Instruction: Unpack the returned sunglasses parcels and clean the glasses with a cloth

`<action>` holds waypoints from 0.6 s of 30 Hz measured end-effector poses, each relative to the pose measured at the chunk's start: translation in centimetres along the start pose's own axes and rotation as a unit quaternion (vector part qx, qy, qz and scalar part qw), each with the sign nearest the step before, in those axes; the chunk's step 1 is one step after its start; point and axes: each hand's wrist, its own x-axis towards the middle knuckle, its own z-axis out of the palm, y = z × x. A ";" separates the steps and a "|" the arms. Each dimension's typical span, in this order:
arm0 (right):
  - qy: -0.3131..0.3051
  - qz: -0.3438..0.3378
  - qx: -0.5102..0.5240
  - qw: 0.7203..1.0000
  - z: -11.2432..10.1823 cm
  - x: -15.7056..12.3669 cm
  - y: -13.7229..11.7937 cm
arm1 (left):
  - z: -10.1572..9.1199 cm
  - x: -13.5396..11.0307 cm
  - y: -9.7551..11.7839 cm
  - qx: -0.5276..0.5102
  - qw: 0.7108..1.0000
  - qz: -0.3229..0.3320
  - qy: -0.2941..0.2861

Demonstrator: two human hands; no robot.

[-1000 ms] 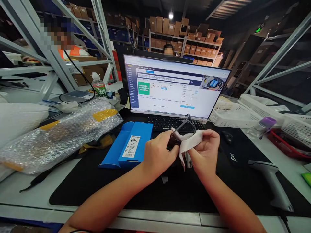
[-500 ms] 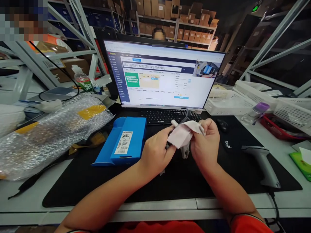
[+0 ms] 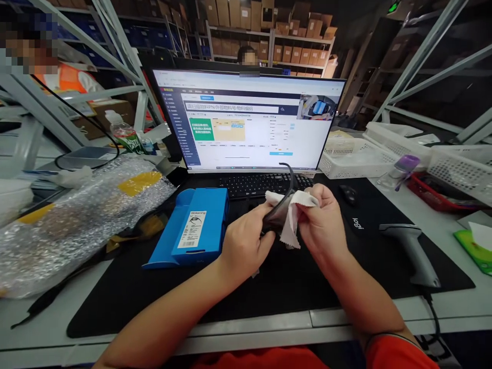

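My left hand [image 3: 246, 238] is closed on a pair of dark glasses [image 3: 275, 214]. One curved temple arm of the glasses points up toward the keyboard. A pale cleaning cloth [image 3: 292, 223] with zigzag edges is pinched in my right hand [image 3: 325, 220] and lies folded against the lens area. Cloth and fingers cover part of the glasses. Left of my left hand, a blue box [image 3: 214, 218] rests on the black desk mat [image 3: 161, 297], its flap out to the side and a white label showing a picture of glasses.
Behind my hands stand a keyboard [image 3: 246, 185] and a lit monitor [image 3: 238, 123]. Bubble-wrapped goods [image 3: 84, 220] lie at left, near a drink bottle [image 3: 125, 132]. A mouse [image 3: 348, 194], a barcode scanner [image 3: 413, 251] and white baskets [image 3: 355, 161] are at right.
The cloth has shifted and now hangs folded down, baring more of the glasses. The temple arm shows higher and clearer. My view has turned slightly.
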 end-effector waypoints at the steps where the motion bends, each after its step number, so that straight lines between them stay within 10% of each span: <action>1: 0.011 -0.049 -0.036 0.998 0.2 -0.7 0.4 | -0.1 0.0 -0.1 0.000 1.000 -0.020 0.002; 5: -0.014 -0.227 -0.202 0.953 0.9 -3.5 2.2 | -0.6 0.0 -0.8 -0.033 0.995 -0.088 0.019; 13: -0.030 0.044 0.018 0.998 -0.1 0.4 -0.5 | -0.1 0.2 -0.2 0.003 1.000 0.001 0.004; 18: 0.023 -0.100 -0.073 0.992 0.6 -2.0 1.2 | -0.2 -0.1 -0.3 0.025 1.000 -0.013 0.013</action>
